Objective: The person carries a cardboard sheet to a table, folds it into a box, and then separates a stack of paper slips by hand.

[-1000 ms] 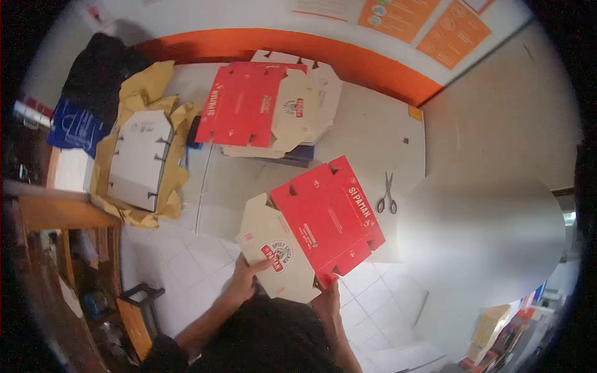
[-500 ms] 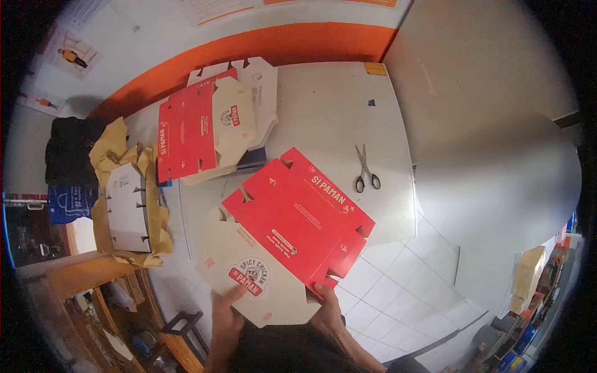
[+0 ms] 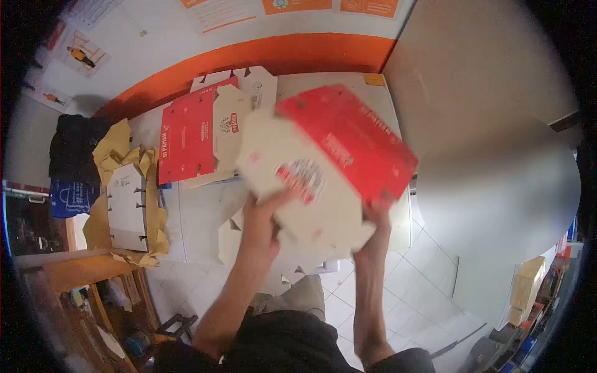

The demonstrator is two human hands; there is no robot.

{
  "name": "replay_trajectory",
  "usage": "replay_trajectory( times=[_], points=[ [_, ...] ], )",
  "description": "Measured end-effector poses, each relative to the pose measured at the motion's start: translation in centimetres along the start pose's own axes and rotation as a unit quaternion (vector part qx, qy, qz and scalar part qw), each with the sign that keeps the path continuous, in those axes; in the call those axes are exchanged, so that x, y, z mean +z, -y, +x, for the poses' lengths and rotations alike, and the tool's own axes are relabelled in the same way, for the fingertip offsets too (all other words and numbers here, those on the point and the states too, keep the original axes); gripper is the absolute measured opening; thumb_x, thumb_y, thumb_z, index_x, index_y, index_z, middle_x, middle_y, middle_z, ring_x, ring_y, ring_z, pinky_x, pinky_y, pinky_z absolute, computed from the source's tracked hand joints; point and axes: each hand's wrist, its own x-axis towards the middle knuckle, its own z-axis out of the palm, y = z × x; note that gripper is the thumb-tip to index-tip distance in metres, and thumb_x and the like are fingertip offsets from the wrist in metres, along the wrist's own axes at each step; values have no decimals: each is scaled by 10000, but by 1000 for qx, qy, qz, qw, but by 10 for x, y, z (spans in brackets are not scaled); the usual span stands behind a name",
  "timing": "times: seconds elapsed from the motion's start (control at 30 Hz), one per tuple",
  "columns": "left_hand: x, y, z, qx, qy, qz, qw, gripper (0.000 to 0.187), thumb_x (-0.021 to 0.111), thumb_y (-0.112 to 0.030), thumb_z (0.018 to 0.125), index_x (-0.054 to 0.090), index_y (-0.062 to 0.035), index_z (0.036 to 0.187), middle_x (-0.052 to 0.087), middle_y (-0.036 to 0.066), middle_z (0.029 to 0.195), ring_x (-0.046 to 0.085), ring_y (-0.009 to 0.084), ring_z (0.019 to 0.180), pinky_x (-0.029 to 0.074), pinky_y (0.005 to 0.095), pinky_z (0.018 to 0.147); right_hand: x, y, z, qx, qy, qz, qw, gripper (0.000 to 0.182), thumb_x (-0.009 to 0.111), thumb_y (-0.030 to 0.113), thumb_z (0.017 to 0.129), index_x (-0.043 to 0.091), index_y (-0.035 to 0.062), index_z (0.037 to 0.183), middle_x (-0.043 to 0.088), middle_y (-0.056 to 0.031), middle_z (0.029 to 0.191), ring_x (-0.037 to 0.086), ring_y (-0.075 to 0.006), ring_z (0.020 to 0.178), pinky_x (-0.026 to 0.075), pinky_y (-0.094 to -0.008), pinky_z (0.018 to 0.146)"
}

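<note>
A flat, unfolded cardboard food box (image 3: 298,205), part red and part cream with a printed chicken logo, is held up in front of me, blurred by motion. My left hand (image 3: 262,221) grips its lower left edge, thumb over the cream panel. On the lower right edge, my right hand (image 3: 375,227) is closed near where red meets cream. Behind and below the held sheet, part of another pale cut sheet (image 3: 230,239) shows near the table's front edge.
More flat red-and-cream boxes (image 3: 186,133) lie stacked at the table's back left. White blanks (image 3: 127,205) rest in torn brown paper (image 3: 158,217) on the left. A grey panel (image 3: 491,186) stands at the right, wooden shelving (image 3: 93,273) at lower left.
Both hands have lifted the flat box away from my body, up and to the right over the table. It now covers the spot where the scissors lay.
</note>
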Motion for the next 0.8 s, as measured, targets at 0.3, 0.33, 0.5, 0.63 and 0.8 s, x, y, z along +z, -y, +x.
replay_trajectory(
  times=[0.3, 0.33, 0.5, 0.63, 0.8],
  points=[
    [42, 62, 232, -57, 58, 17, 997, 634, 799, -161, 742, 514, -31, 1294, 609, 159, 1194, 624, 329, 1097, 581, 487, 859, -46, -11, 226, 22, 45, 9, 999, 413, 663, 278, 916, 586, 65, 1262, 676, -68, 1206, 623, -205, 1135, 513, -406, 964],
    [29, 73, 238, -59, 88, -5, 994, 633, 794, -164, 746, 516, -33, 1299, 608, 159, 1205, 620, 335, 1101, 581, 496, 860, -49, -11, 228, 43, 49, -3, 998, 407, 666, 279, 917, 573, 103, 1272, 677, -70, 1170, 633, -206, 1089, 523, -397, 925],
    [7, 85, 222, -111, 90, -9, 990, 626, 781, -168, 757, 529, -41, 1316, 611, 161, 1242, 596, 351, 1151, 561, 541, 875, -81, 15, 190, 150, -19, -157, 976, 384, 698, 307, 918, 604, 131, 1245, 678, -81, 1132, 643, -180, 968, 533, -347, 812],
    [-12, 94, 236, -102, 97, 1, 990, 594, 765, -180, 771, 542, -45, 1306, 615, 159, 1235, 588, 353, 1164, 550, 579, 858, -122, -16, 153, -170, -81, -540, 820, 419, 714, 261, 895, 619, 88, 1265, 592, -144, 1251, 577, -266, 1033, 491, -453, 873],
    [-9, 92, 227, -105, 90, 4, 990, 531, 744, -185, 789, 566, -52, 1272, 616, 159, 1230, 593, 353, 1155, 545, 592, 852, -138, -39, 119, -316, -85, -760, 562, 373, 730, 182, 831, 676, 112, 1193, 585, -129, 1253, 491, -361, 1156, 437, -465, 970]
  ],
)
